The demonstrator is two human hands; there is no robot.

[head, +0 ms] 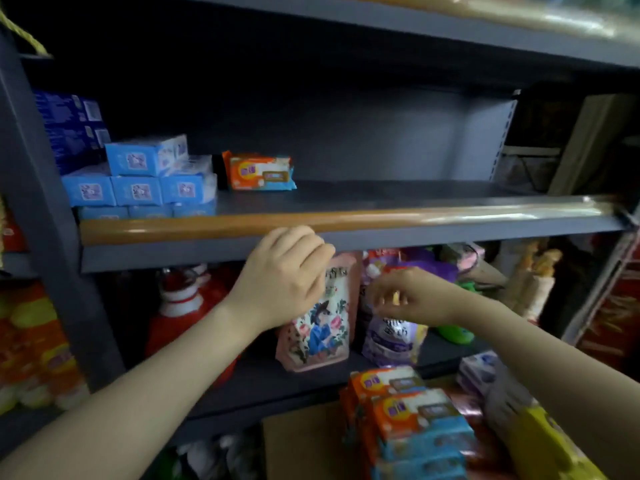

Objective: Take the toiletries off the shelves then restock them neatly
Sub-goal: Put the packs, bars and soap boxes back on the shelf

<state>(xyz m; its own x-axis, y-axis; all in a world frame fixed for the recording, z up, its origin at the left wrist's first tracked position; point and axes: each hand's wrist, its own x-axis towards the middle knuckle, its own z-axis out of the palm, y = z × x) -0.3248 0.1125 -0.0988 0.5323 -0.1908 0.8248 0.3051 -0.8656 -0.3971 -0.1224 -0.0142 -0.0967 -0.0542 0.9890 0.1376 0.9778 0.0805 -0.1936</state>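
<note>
Shelves (346, 244) of grey metal fill the view. Stacked blue packs (138, 181) sit at the far left of the upper shelf, with one orange wipes pack (259, 171) just beside them to the right. On the lower shelf a pink pouch (320, 327) stands upright, a purple pouch (391, 337) to its right. The left hand (287, 271) is in front of the pink pouch's top, fingers curled; whether it grips the pouch cannot be told. The right hand (408, 296) is blurred, its fingers loosely bent, its state unclear. More orange wipes packs (408, 417) are piled near, at lower right
</note>
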